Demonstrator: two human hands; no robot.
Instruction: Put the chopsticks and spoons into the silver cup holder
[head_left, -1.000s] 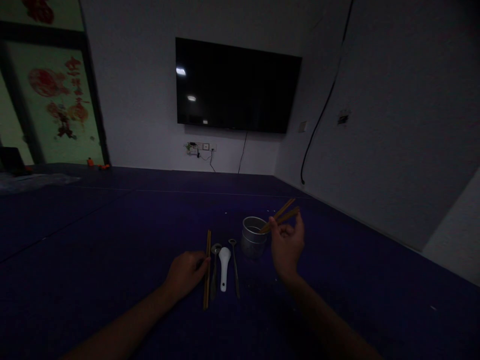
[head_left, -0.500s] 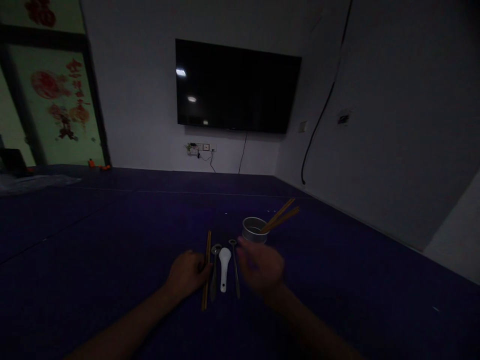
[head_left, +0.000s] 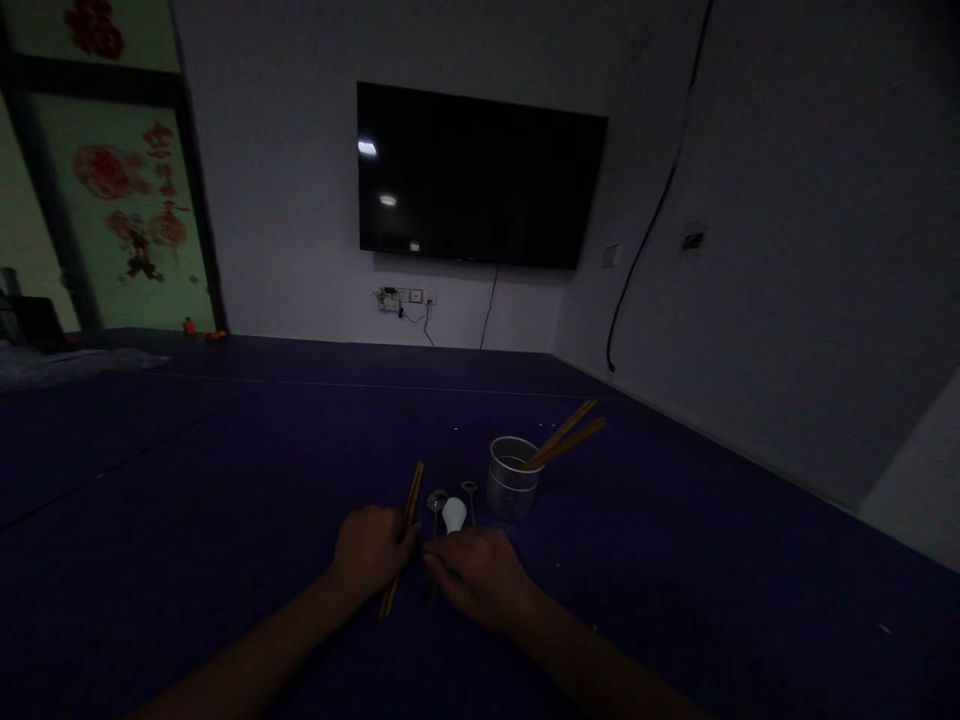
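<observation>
My left hand is closed around a pair of wooden chopsticks, which slant on the dark blue surface. Just beside it, the fingertips of my right hand are pinched at the handle of a metal spoon. A white spoon lies under the right hand, its handle hidden. Another long-handled metal spoon lies to the right, also partly covered. Behind the right hand stands a grey metal cup, with more wooden chopsticks leaning out to the right.
The dark blue surface runs to the wall, where a black television hangs above sockets. A black cable hangs on the right wall. Clear plastic and small orange objects lie at the far left.
My right hand has moved left from in front of the cup to over the spoons, uncovering the cup. The chopsticks under my left hand have tilted, their near ends swinging left.
</observation>
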